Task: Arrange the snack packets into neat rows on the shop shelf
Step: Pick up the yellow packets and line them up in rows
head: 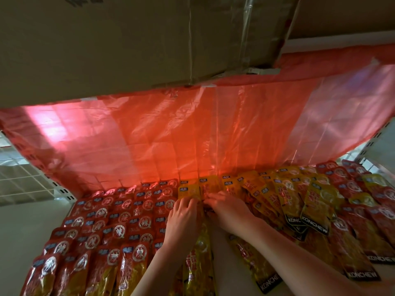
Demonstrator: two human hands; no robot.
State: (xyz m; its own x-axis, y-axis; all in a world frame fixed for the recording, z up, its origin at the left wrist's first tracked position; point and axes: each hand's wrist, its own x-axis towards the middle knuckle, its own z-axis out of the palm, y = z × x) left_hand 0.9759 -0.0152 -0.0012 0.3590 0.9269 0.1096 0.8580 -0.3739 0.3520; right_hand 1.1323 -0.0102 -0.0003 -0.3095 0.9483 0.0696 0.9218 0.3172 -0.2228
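Dozens of snack packets are lying on the shop shelf (222, 253), and both hands are working at the far end of one yellow row (199, 251) running down the middle. The left hand (181, 218) and the right hand (226, 207) are meeting fingertip to fingertip over the yellow packets near the back, fingers curled down onto the wrappers; they seem to be pinching or nudging a packet edge, though whether either is truly gripping one I cannot tell, since the fingertips are hiding the contact.

As a judgement, the step in hand is squaring up this middle row against its neighbour. The red packets (102, 227) to the left are already sitting in tidy overlapping rows, touching the left hand's side. The loose yellow packets (299, 201) to the right are fanning out at slants, some overlapping the further red packets (363, 212) beyond them.

The next move is likely calling for sliding those slanted packets straight and closing the bare strip of shelf beside the right forearm.

Behind the hands, a red plastic sheet (192, 129) is hanging down over the back of the shelf, and a cardboard box (128, 39) is sitting overhead.
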